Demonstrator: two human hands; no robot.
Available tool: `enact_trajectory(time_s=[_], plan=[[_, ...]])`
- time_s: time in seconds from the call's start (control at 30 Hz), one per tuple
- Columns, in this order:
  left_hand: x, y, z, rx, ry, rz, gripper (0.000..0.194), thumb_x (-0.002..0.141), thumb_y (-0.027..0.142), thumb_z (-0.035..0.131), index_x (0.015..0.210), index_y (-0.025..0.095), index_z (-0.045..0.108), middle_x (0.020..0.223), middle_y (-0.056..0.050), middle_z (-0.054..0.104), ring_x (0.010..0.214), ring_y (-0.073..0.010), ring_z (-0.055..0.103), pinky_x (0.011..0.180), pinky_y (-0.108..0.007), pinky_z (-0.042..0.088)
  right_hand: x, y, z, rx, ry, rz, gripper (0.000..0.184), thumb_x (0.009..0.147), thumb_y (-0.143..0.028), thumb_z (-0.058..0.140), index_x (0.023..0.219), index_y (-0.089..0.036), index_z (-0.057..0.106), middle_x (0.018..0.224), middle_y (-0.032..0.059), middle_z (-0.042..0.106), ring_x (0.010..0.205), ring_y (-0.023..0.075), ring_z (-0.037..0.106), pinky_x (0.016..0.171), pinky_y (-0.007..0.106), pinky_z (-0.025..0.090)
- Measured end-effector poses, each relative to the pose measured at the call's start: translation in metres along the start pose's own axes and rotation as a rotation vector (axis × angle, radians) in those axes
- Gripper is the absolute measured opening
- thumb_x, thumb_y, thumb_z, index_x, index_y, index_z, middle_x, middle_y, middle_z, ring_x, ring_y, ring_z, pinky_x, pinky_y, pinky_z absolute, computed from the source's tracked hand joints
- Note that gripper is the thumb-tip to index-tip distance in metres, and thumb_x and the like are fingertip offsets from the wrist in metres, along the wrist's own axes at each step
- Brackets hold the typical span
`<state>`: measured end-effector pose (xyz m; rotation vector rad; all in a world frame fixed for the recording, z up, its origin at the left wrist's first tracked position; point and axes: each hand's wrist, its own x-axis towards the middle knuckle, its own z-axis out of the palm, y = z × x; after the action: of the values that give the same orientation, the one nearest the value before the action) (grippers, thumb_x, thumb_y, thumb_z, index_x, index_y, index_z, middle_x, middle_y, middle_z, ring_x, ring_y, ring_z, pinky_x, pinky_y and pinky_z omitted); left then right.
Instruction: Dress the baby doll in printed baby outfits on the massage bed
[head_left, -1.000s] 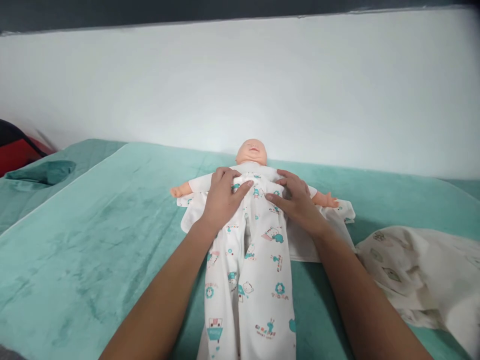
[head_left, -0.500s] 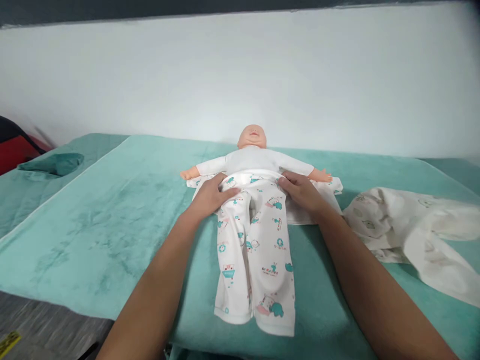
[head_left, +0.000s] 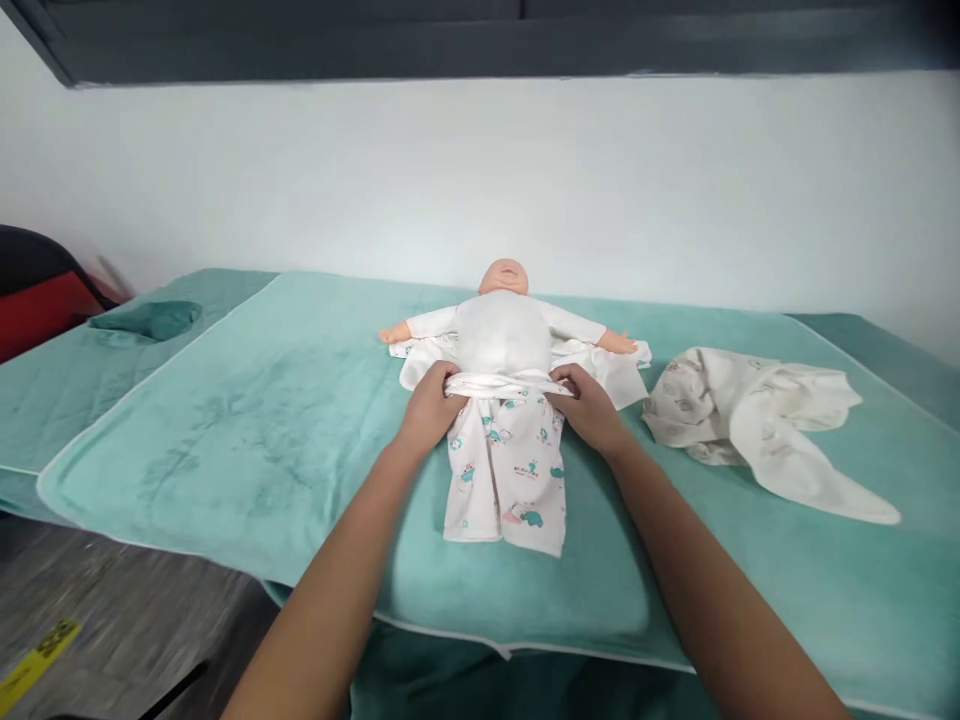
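Note:
A baby doll [head_left: 504, 332] lies on its back with both arms spread, its torso and sleeves white. Printed white baby pants [head_left: 517, 465] cover its lower body, the waistband bunched and rolled down below the belly. My left hand [head_left: 433, 408] pinches the waistband at one side, and my right hand [head_left: 589, 403] grips it at the other. Beneath the doll's arms and back, a printed white shirt [head_left: 615, 375] is spread out. The legs are hidden by the pants.
A crumpled white printed garment [head_left: 750, 415] lies to the right on the green padded cover [head_left: 240, 440]. A small dark green cushion [head_left: 150, 320] sits far left, near a red and black object [head_left: 45, 300]. Behind rises a white wall [head_left: 420, 180].
The waistband has moved down from the doll's belly and bunched up, both hands drawing it toward me. More of the white torso shows. The view has tilted up slightly.

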<state>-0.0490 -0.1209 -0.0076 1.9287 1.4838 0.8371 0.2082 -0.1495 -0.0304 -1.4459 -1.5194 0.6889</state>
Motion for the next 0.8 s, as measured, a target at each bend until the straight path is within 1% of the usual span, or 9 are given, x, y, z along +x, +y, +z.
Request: enact_trajectory(time_s=[0.13,0.2,0.27,0.37,0.43,0.53,0.6,0.67,0.8], plan=[[-0.016,0.001,-0.019,-0.06,-0.205,0.044,0.055,0.072,0.052,0.072,0.112,0.021,0.051,0.113,-0.004,0.059,0.098,-0.0202,0.057,0.081,-0.028,0.047,-0.018,-0.005,-0.009,0.019,-0.285,0.001,0.035,0.074,-0.048,0.073,0.096,-0.023,0.063,0.092,-0.001,0.065,0.084,0.0198,0.056,0.074,0.03,0.042],[-0.022,0.002,-0.019,0.036,-0.187,0.104,0.044,0.076,0.054,0.069,0.101,0.022,0.053,0.105,-0.002,0.061,0.092,-0.0194,0.056,0.077,-0.028,0.044,-0.027,-0.007,-0.007,-0.032,-0.244,-0.025,0.03,0.076,-0.049,0.072,0.081,-0.021,0.062,0.081,-0.0018,0.061,0.078,0.018,0.053,0.07,0.029,0.039],[-0.026,0.005,-0.014,0.163,-0.126,0.136,0.033,0.084,0.053,0.06,0.091,0.022,0.053,0.092,-0.001,0.062,0.085,-0.0197,0.056,0.072,-0.029,0.041,-0.032,-0.007,-0.001,-0.068,-0.093,-0.008,0.036,0.079,-0.049,0.068,0.065,-0.021,0.051,0.066,-0.0039,0.049,0.067,0.0149,0.045,0.063,0.028,0.034],[-0.033,0.01,-0.007,0.245,-0.025,0.074,0.032,0.092,0.053,0.047,0.093,0.022,0.053,0.082,-0.001,0.062,0.08,-0.0214,0.057,0.07,-0.031,0.039,-0.039,-0.007,0.006,0.028,0.089,0.064,0.042,0.082,-0.052,0.063,0.064,-0.021,0.04,0.062,-0.0057,0.039,0.062,0.0129,0.038,0.059,0.027,0.031],[-0.04,0.012,-0.009,0.182,-0.029,0.024,0.034,0.093,0.054,0.043,0.101,0.022,0.053,0.085,-0.002,0.063,0.081,-0.0222,0.059,0.071,-0.032,0.042,-0.046,-0.009,0.005,0.065,0.062,0.084,0.042,0.084,-0.056,0.061,0.067,-0.022,0.042,0.064,-0.0055,0.04,0.063,0.0134,0.04,0.06,0.027,0.034],[-0.059,0.014,-0.021,0.001,-0.195,0.06,0.045,0.089,0.055,0.053,0.121,0.023,0.051,0.112,-0.004,0.064,0.101,-0.0234,0.061,0.086,-0.034,0.048,-0.069,-0.015,-0.002,0.065,-0.131,0.035,0.038,0.082,-0.057,0.064,0.093,-0.022,0.057,0.085,-0.0008,0.06,0.08,0.0193,0.055,0.072,0.031,0.046],[-0.076,0.015,-0.03,-0.072,-0.311,0.142,0.07,0.08,0.056,0.067,0.139,0.026,0.041,0.138,-0.007,0.053,0.124,-0.0252,0.053,0.104,-0.036,0.045,-0.088,-0.019,-0.005,0.063,-0.24,-0.054,0.065,0.075,-0.054,0.075,0.127,-0.023,0.051,0.12,0.0072,0.061,0.108,0.0272,0.058,0.091,0.04,0.048],[-0.093,0.017,-0.034,-0.057,-0.4,0.203,0.099,0.069,0.056,0.078,0.151,0.03,0.027,0.155,-0.009,0.033,0.142,-0.0284,0.037,0.115,-0.039,0.037,-0.107,-0.021,-0.003,-0.002,-0.28,-0.148,0.102,0.063,-0.052,0.085,0.146,-0.026,0.033,0.145,0.0131,0.046,0.131,0.0344,0.045,0.107,0.05,0.041],[-0.114,0.02,-0.022,0.097,-0.409,0.23,0.122,0.057,0.054,0.087,0.156,0.033,0.019,0.163,-0.012,0.013,0.149,-0.0375,0.022,0.118,-0.049,0.035,-0.127,-0.021,0.014,-0.187,-0.184,-0.204,0.129,0.051,-0.056,0.09,0.154,-0.027,0.018,0.154,0.0174,0.032,0.143,0.0397,0.029,0.116,0.058,0.027]])
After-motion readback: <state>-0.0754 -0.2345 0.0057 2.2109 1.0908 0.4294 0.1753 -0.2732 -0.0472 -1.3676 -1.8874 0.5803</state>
